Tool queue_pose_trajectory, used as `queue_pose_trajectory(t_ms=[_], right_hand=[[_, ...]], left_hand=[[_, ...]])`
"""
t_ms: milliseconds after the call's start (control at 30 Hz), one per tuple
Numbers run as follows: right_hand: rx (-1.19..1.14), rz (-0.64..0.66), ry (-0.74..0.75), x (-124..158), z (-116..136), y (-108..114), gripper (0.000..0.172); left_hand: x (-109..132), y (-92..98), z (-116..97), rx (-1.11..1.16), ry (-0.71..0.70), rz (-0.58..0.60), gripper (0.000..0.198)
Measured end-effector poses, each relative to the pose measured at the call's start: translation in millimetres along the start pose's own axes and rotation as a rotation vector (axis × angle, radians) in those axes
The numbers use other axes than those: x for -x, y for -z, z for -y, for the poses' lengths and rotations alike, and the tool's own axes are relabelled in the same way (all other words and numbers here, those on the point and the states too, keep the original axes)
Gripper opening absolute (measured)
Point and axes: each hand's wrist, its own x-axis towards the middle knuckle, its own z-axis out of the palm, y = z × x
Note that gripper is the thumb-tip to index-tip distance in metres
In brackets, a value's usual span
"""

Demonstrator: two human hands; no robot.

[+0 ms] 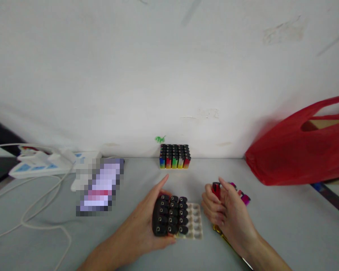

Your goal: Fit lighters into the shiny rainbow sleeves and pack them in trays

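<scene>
Black-topped lighters stand upright in several rows in a pale tray, whose right-hand pockets hold nothing. My left hand is cupped around the left side of this tray and its lighters. Its thumb points up and away, and its other fingers are partly hidden. To the right of the tray, my right hand is closed around a red lighter, its top end showing above the fingers. Shiny purple and pink lighters lie partly hidden behind that hand. Something gold and shiny shows below it.
A full block of coloured lighters stands against the wall. At left are a phone, a white power strip and loose white cables. A red bag stands at the right.
</scene>
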Motion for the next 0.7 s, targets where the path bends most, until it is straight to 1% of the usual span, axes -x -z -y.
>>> queue_pose_trajectory(t_ms=[100,233,367,700], right_hand=[[0.022,-0.008,-0.004,1.3,0.3,-0.9,0.056],[0.036,-0.017,-0.012,2.2,0.0,-0.9,0.055],[0.042,-0.013,-0.011,2.3,-0.6,-0.5,0.055],[0.091,-0.030,0.004,4.3,-1.0,-2.3,0.054]], left_hand=[[-0.5,0.2,-2.7,0.020,0.005,0.005,0.129],[0.0,1.4,-4.3,-0.008,0.000,0.017,0.128],[1.7,2.0,-2.1,-0.053,-0.011,0.016,0.131],[1.4,0.0,1.7,-0.033,-0.010,0.010,0.130]])
